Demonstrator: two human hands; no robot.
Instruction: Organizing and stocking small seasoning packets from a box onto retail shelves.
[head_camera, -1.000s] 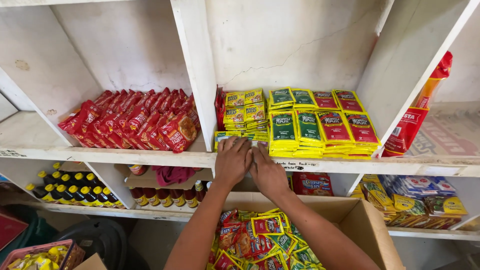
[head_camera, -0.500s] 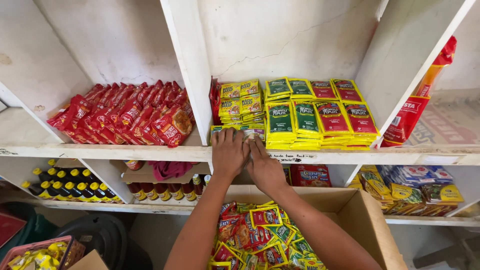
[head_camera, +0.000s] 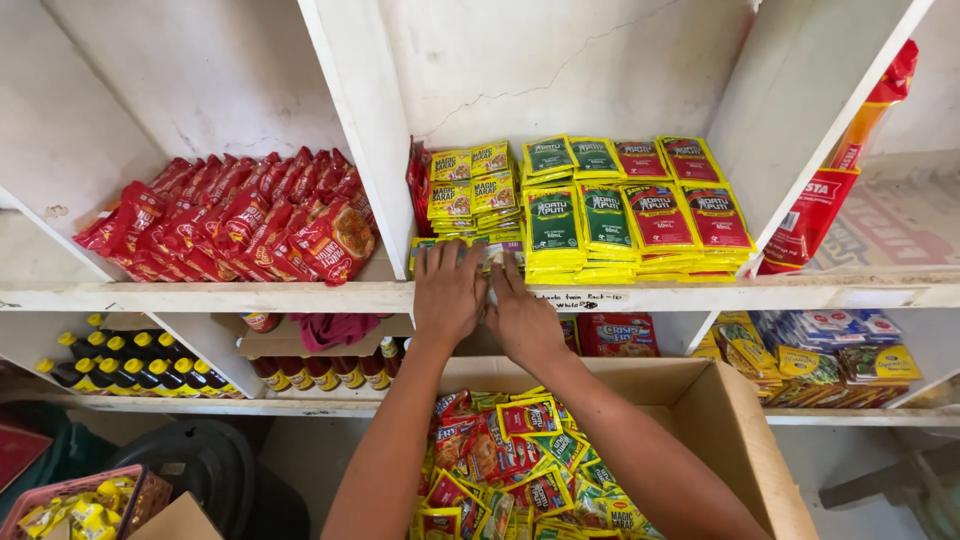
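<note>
While left hand (head_camera: 448, 292) and right hand (head_camera: 520, 308) press, yellow sachets (head_camera: 478, 250) under fingertips.

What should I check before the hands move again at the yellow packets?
1. Both hands on the packets: left hand and right hand rest on the yellow sachets at the shelf edge. Ok.
2. Grip closed on a packet: cannot tell.
3. Green and red sachet stacks neat: ok.
4. Cardboard box below open, holding sachets: ok.
5. Room behind the front row: cannot tell.
</note>
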